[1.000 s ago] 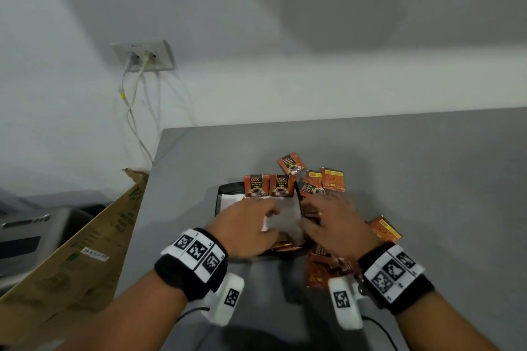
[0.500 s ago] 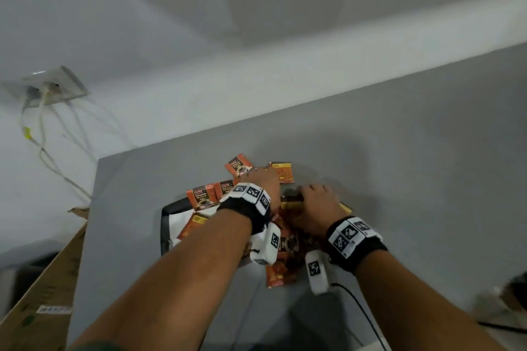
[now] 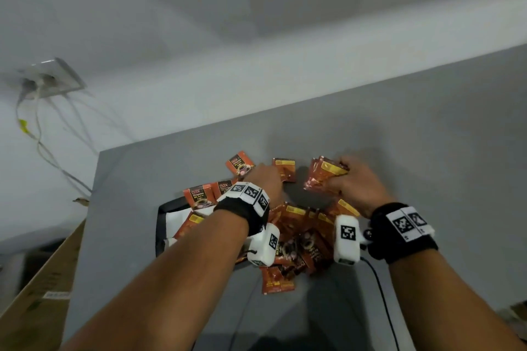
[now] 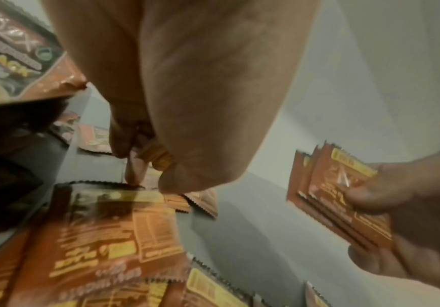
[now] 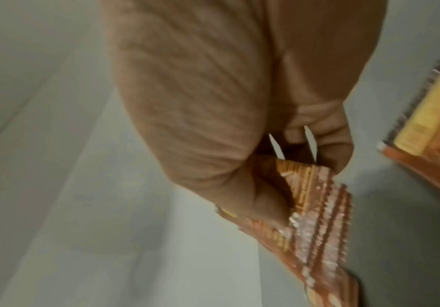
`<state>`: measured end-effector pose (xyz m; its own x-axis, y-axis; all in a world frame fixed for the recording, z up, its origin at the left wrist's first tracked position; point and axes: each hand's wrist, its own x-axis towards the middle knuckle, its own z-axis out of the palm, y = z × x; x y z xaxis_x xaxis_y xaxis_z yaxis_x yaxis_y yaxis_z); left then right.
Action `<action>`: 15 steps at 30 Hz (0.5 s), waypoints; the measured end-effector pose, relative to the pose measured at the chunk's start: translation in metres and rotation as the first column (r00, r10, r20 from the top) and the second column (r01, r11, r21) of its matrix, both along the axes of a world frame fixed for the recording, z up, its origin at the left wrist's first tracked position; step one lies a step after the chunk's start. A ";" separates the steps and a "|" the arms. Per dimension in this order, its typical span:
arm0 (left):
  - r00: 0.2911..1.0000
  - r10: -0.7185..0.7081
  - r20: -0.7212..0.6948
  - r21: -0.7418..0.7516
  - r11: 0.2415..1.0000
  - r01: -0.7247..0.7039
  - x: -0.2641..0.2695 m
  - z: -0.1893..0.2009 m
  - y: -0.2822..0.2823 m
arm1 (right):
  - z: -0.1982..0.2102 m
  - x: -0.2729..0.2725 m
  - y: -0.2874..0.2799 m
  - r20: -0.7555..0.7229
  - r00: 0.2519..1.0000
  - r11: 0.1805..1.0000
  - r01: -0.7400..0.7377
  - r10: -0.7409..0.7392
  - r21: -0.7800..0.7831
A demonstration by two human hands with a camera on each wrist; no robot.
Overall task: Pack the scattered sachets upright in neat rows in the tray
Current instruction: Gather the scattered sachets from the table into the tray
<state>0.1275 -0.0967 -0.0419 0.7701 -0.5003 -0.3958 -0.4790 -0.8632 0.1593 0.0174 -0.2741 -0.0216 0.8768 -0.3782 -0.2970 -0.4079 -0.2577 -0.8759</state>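
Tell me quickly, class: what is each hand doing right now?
Left hand: reaching onto a flat sachet on the table; whether it grips it cannot be told.
Right hand: closed, gripping a small stack of sachets.

Glossy foil-like sachets point(image 3: 299, 236) catch the light in orange and brown, their ends crimped and saw-toothed; the bunch point(image 3: 323, 178) pinched in the right hand point(image 3: 356, 185) glints along its sealed edges. The table point(image 3: 427, 151) is a matt, smooth grey; the tray point(image 3: 164, 214) looks like black plastic lined with white paper; at near left, dull brown cardboard point(image 3: 42, 288); wristbands point(image 3: 405, 236) of black cloth.
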 end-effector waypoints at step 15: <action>0.998 0.049 -0.033 0.363 0.931 -0.034 -0.026 0.003 -0.010 | -0.048 -0.023 -0.006 -0.438 0.899 0.904 -0.164 -0.028 -0.395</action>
<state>0.1014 -0.1065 -0.0392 0.7667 -0.2850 -0.5753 -0.4409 -0.8851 -0.1491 -0.0052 -0.2799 -0.0697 0.7295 -0.4931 -0.4739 -0.6802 -0.5958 -0.4270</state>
